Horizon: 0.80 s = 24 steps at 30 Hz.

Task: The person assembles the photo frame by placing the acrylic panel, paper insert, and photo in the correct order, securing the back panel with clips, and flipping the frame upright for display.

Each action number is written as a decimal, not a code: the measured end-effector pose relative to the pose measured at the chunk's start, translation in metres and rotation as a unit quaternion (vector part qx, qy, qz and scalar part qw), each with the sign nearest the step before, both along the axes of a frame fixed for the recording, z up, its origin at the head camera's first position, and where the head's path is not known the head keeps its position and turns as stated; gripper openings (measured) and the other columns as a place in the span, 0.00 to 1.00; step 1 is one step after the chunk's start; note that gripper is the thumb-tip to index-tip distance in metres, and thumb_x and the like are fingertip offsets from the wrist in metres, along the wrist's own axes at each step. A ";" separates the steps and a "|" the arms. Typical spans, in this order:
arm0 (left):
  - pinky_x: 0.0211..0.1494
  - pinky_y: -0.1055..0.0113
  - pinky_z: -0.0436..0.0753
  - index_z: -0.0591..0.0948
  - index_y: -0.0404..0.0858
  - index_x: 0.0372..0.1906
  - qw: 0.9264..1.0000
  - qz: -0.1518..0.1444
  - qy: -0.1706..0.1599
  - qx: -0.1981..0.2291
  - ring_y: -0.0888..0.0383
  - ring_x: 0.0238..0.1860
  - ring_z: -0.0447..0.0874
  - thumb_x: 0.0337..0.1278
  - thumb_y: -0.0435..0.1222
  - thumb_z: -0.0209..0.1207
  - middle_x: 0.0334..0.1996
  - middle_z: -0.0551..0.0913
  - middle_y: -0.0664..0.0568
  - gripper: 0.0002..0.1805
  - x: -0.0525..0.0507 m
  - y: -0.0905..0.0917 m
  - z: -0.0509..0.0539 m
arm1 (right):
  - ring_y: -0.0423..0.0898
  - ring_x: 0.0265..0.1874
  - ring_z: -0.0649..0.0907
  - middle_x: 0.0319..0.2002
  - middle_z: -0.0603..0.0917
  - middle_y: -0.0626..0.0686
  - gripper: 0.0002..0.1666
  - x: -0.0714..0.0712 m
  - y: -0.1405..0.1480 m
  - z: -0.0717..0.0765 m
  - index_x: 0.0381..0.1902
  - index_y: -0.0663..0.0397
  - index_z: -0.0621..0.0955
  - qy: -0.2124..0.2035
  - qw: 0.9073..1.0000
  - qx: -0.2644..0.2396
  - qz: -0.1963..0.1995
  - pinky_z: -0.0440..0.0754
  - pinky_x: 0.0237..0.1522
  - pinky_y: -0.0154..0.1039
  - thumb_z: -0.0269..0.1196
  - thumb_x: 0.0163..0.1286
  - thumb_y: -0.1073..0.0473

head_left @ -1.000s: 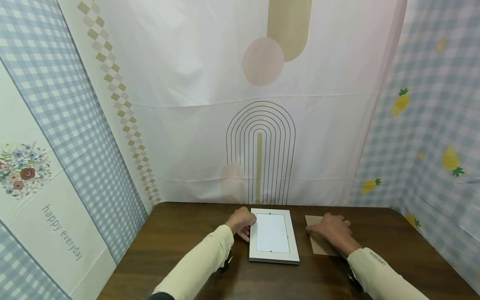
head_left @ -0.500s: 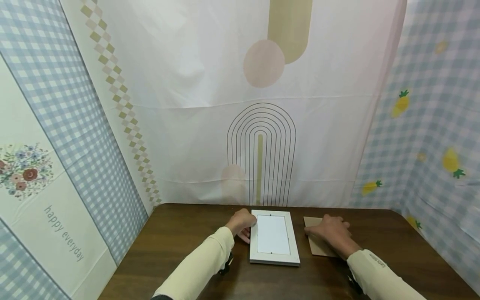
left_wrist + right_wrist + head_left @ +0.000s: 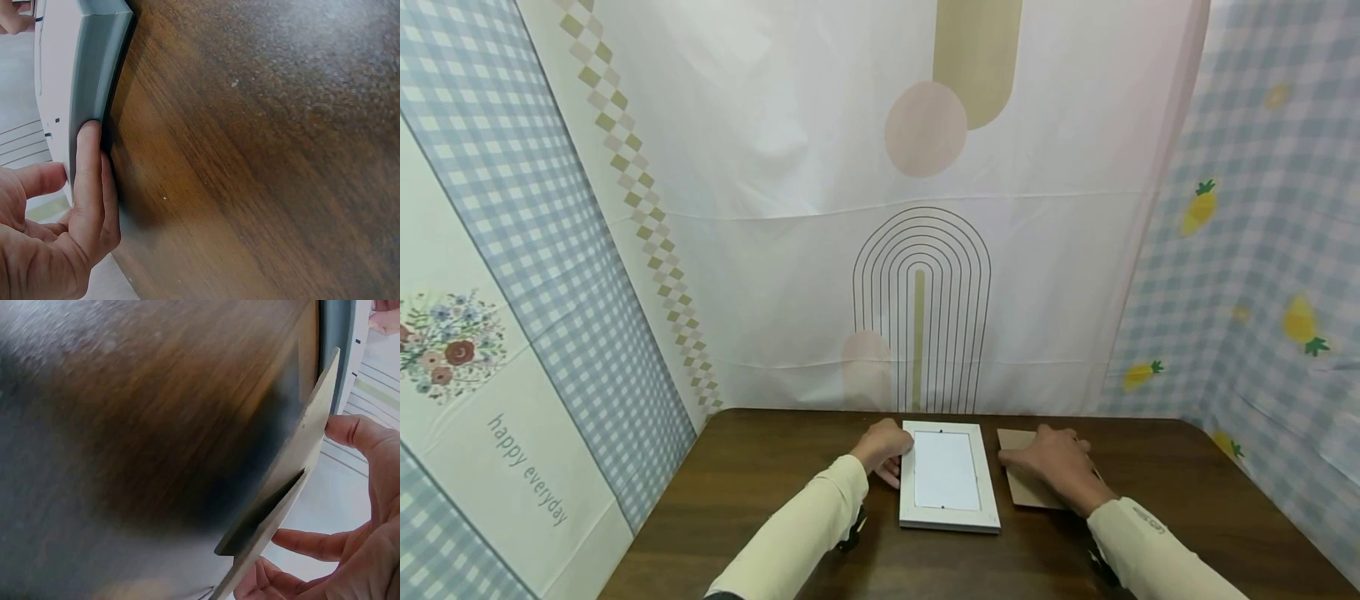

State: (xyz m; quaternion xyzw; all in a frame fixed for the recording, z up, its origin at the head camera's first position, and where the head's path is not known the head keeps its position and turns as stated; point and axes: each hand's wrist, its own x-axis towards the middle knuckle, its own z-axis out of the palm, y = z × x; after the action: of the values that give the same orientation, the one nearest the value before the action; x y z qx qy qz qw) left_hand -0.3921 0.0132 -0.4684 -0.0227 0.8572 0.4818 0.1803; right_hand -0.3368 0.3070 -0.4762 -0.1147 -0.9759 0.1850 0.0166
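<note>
A white picture frame (image 3: 949, 518) lies on the table with a plain white sheet (image 3: 946, 471) inside its border and small dark tabs at the inner edges. My left hand (image 3: 883, 450) pinches its left side, the thumb on top and fingers against the outer edge, as the left wrist view shows. Just right of the frame, my right hand (image 3: 1060, 467) holds a brown backing board (image 3: 1024, 483) by its edges. In the right wrist view the board (image 3: 315, 415) is raised above the table, and a flap-like stand (image 3: 265, 531) angles off its underside.
The dark brown wooden table (image 3: 775, 475) has rounded back corners. Behind it hangs a white patterned cloth (image 3: 775, 292), with blue checked cloths (image 3: 1262, 275) at both sides.
My right hand has carried the backing board a little left, closer to the frame. My left hand and the picture frame have stayed in place.
</note>
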 end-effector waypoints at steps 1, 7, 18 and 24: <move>0.36 0.48 1.00 0.81 0.28 0.47 1.000 -0.001 0.000 0.001 0.43 0.32 0.83 0.73 0.31 0.57 0.35 0.80 0.35 0.09 0.000 0.000 0.000 | 0.83 0.52 0.79 0.55 0.77 0.89 0.62 0.000 -0.001 0.000 0.62 0.82 0.79 0.003 1.000 0.006 0.003 0.85 0.52 0.74 0.75 0.58 0.26; 0.34 0.47 1.00 0.81 0.27 0.51 1.000 -0.003 0.001 0.010 0.42 0.32 0.83 0.72 0.29 0.56 0.36 0.80 0.34 0.11 -0.003 0.000 -0.003 | 0.87 0.59 0.77 0.57 0.76 0.91 0.61 -0.003 -0.008 0.002 0.62 0.82 0.79 0.003 1.000 0.011 0.004 0.82 0.61 0.81 0.73 0.58 0.27; 0.35 0.47 1.00 0.81 0.26 0.56 1.000 -0.007 0.000 0.007 0.42 0.32 0.83 0.73 0.30 0.55 0.36 0.80 0.35 0.14 -0.004 0.000 -0.005 | 0.85 0.56 0.81 0.55 0.79 0.89 0.63 -0.003 -0.019 0.002 0.61 0.82 0.80 0.021 1.000 0.020 0.011 0.83 0.60 0.81 0.74 0.59 0.24; 0.33 0.47 0.99 0.81 0.25 0.56 1.000 -0.006 -0.007 0.000 0.40 0.33 0.84 0.72 0.29 0.56 0.38 0.80 0.33 0.15 -0.011 0.001 -0.010 | 0.84 0.55 0.81 0.55 0.78 0.88 0.63 -0.004 -0.023 0.006 0.63 0.82 0.79 0.014 1.000 0.018 0.007 0.85 0.56 0.77 0.74 0.59 0.25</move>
State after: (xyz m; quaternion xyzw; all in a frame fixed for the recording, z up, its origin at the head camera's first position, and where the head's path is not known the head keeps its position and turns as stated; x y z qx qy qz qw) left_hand -0.4031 0.0147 -0.4779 -0.0211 0.8559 0.4808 0.1894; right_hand -0.3412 0.2837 -0.4706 -0.1044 -0.9795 0.1696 0.0314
